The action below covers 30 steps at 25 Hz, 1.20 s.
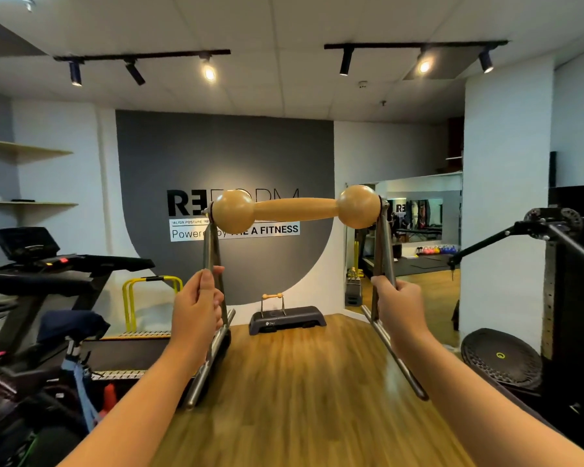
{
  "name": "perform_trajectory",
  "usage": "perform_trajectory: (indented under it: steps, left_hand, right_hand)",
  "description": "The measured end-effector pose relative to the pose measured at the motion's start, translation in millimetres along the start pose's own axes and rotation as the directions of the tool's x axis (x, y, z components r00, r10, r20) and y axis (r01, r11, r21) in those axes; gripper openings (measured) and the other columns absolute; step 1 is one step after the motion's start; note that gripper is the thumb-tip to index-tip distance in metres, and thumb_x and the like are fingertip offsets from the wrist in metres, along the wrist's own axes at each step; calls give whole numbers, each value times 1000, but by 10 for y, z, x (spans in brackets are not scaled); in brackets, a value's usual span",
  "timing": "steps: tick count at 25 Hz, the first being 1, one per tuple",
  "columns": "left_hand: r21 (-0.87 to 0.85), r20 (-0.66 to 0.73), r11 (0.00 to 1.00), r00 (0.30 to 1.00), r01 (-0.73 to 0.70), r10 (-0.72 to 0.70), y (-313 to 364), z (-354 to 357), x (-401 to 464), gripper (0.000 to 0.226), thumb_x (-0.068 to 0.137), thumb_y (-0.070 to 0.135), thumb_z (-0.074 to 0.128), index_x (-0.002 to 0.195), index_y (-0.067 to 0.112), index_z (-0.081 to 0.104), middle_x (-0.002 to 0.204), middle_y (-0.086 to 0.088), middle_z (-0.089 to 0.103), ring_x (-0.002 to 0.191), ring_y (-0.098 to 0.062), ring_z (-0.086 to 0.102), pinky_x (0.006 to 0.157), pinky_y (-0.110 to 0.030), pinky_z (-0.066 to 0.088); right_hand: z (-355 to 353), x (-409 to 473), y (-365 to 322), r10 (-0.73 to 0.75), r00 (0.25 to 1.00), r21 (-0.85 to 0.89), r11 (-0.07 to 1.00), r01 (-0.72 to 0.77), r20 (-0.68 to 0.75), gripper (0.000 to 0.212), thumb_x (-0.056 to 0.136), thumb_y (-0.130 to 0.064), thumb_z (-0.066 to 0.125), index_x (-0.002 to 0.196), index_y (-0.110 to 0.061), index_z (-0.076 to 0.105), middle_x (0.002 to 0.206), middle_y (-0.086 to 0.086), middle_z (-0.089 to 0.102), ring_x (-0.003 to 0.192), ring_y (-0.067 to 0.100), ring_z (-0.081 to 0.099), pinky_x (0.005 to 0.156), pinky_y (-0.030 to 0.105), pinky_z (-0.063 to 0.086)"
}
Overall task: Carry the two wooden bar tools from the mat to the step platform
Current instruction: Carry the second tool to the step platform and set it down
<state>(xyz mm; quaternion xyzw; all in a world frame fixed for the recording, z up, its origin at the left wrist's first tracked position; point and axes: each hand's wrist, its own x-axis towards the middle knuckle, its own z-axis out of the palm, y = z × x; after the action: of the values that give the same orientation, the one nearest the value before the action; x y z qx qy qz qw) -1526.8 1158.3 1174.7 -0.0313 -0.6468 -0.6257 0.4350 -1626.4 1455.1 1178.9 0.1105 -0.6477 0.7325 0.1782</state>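
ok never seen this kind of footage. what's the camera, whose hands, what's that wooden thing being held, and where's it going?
There is no robot. One wide-angle camera sits on a person's head and looks forward and down, so the two bare arms at the bottom are the wearer's own.

The left hand and right hand each grip one metal leg of a wooden bar tool: a wooden bar with a ball at each end, mounted on a metal frame, held up at about chest height.

Ahead on the wooden floor, against the wall, lies a dark step platform. A second wooden bar tool already stands on it. A treadmill stands on the left.
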Motion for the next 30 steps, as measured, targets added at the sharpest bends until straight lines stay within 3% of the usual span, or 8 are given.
perform_trajectory:
  steps: [3, 8, 12, 19, 27, 30]
  left_hand:
    - [-42, 11, 999, 1000, -26, 27, -582, 242, 582, 36, 98, 51, 49, 115, 28, 72, 63, 1, 47, 44, -9, 35, 39, -24, 32]
    - [-62, 32, 998, 999, -26, 28, -1601, 628, 1722, 31, 98, 50, 51, 108, 32, 74, 62, -1, 47, 44, -10, 38, 39, -23, 34]
    - [-51, 34, 999, 999, -10, 12, -2322, 970, 2602, 30, 97, 52, 52, 103, 35, 75, 60, 3, 50, 46, -8, 42, 40, -21, 38]
    - [-32, 54, 999, 998, -24, 25, -3759, 1727, 3851, 31, 97, 56, 52, 108, 36, 73, 62, 6, 51, 48, -7, 45, 42, -21, 39]
    - [18, 1, 1000, 1000, -4, 4, -5030, 2847, 5370, 30, 98, 55, 49, 88, 37, 70, 63, 3, 52, 48, -8, 44, 42, -21, 39]
    - [20, -4, 1000, 1000, -5, 5, -5424, 3120, 5899, 33, 102, 52, 48, 81, 34, 66, 64, 1, 50, 48, -10, 42, 41, -22, 38]
  right_hand:
    - [239, 739, 439, -14, 1000, 3, 1000, 14, 4, 32, 96, -29, 62, 72, -11, 52, 61, 9, 39, 54, 21, 36, 58, 42, 33]
    - [775, 1994, 1197, -14, 1000, 6, 1000, 14, -21, 37, 99, -27, 61, 64, -16, 56, 48, -4, 44, 49, 18, 40, 57, 40, 38]
    - [1150, 2933, 1630, 2, 998, -15, 1000, -3, -64, 34, 98, -30, 62, 68, -14, 58, 50, -1, 44, 52, 21, 42, 61, 44, 39]
    - [1543, 4650, 2612, -2, 997, -4, 1000, 1, -80, 37, 97, -29, 63, 62, -17, 59, 44, -6, 47, 44, 14, 45, 53, 36, 39]
    - [1901, 6977, 3512, 34, 999, -22, 999, -34, 1, 43, 94, -33, 64, 54, -20, 61, 44, -5, 52, 39, 10, 48, 51, 36, 40]
    - [2126, 7674, 3756, 43, 999, -33, 999, -43, 5, 38, 98, -34, 63, 65, -15, 62, 41, -9, 50, 39, 8, 47, 44, 31, 40]
